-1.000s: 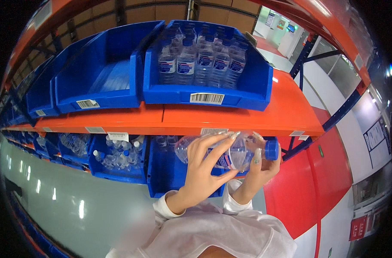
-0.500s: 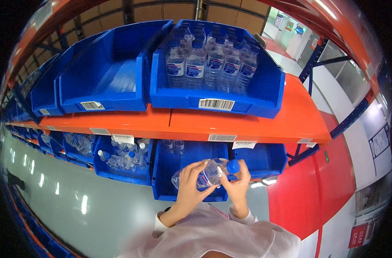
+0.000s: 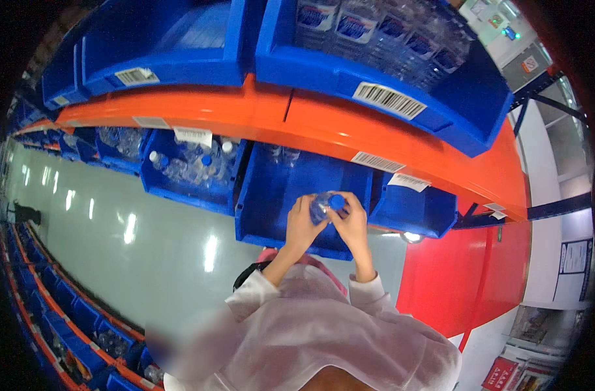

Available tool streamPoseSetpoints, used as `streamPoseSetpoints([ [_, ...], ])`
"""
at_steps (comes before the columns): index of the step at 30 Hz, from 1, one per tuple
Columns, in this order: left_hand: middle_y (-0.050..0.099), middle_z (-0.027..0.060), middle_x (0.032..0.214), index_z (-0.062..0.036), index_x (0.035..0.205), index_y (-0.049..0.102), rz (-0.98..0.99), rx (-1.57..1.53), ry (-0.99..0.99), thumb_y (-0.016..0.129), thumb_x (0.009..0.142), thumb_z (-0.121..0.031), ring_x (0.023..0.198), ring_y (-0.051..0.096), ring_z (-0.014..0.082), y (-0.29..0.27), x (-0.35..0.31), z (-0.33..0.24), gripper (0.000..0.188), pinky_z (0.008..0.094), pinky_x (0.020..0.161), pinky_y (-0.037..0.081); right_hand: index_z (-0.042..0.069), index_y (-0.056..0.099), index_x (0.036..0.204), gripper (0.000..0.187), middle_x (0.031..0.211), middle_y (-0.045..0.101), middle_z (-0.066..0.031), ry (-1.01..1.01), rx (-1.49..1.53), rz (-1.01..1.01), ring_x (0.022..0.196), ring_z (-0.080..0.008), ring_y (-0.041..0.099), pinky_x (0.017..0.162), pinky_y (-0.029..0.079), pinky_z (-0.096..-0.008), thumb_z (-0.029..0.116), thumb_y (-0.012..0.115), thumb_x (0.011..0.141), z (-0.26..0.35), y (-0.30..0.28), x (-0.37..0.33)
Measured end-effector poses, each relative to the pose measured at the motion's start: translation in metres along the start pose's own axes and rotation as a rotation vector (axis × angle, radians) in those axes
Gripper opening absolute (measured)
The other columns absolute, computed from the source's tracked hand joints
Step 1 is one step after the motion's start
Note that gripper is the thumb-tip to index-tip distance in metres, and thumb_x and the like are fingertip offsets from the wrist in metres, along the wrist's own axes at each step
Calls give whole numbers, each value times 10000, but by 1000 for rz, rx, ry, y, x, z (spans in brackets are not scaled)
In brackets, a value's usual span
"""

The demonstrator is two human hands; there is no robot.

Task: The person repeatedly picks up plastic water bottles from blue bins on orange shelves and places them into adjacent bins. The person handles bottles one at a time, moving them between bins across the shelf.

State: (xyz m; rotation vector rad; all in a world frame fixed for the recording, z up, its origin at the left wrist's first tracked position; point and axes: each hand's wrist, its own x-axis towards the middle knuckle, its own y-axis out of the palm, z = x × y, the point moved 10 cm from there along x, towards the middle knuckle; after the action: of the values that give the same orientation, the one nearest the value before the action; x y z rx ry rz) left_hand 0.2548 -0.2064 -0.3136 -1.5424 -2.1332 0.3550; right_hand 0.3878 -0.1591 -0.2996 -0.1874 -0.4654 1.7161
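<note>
Between my two hands is a clear plastic bottle [image 3: 319,207] with a blue cap, its cap end turned up toward me. My left hand [image 3: 302,225] wraps the bottle's left side. On the other side my right hand [image 3: 353,225] grips it close to the cap. Both hands are over a lower blue bin [image 3: 261,215], where a couple of clear bottles [image 3: 284,155] stand at the back. The bottle's lower part is hidden by the fingers and by the viewing angle.
An orange shelf beam [image 3: 219,111] runs above the lower bins. On it rests a blue bin [image 3: 349,72] of upright labelled bottles. Left of my hands, another bin [image 3: 186,197] holds loose bottles, some white-capped. A smaller blue bin [image 3: 415,212] is at the right.
The bottle has gone from lying sideways to pointing its cap up toward me, with both hands still around it. The view has tilted down, so the shelves sit higher in the picture.
</note>
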Motion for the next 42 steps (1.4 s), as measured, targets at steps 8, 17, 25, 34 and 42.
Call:
streamPoseSetpoints([
  [8,557,258,1017,-2,1096,435,-171,-44,-304,685,703,-70,973,541,440,84,38,121,471,447,801,464,47,587,1042,352,907,590,-157,-210,-237,25,712,-276,570,611,453,-332,14,683,705,-64,51,68],
  [17,638,107,917,-28,1032,548,77,-571,-949,671,782,-192,759,634,261,176,81,246,323,334,676,533,-11,554,1095,341,1087,595,-217,-330,-404,138,1061,-389,526,908,402,-432,213,603,843,-154,103,162],
  [25,607,28,1009,-121,1236,471,-346,-1649,-1092,499,891,-43,868,625,158,186,76,271,355,298,789,487,35,567,1118,355,1150,570,-201,-362,-526,255,1127,-355,492,956,373,-416,286,568,867,-199,122,185],
  [34,606,7,1040,-152,1314,393,-415,-1662,-1137,497,899,-39,926,611,148,180,60,264,443,303,833,458,69,553,1163,379,1217,541,-175,-375,-488,270,1174,-342,459,990,349,-421,307,562,867,-235,137,194],
  [42,544,12,1208,-151,1315,403,-318,-1675,-1137,517,891,-48,1017,575,169,172,59,255,451,337,913,433,84,554,1171,396,1241,536,-152,-376,-430,255,1186,-330,453,998,346,-420,338,559,867,-248,148,196],
])
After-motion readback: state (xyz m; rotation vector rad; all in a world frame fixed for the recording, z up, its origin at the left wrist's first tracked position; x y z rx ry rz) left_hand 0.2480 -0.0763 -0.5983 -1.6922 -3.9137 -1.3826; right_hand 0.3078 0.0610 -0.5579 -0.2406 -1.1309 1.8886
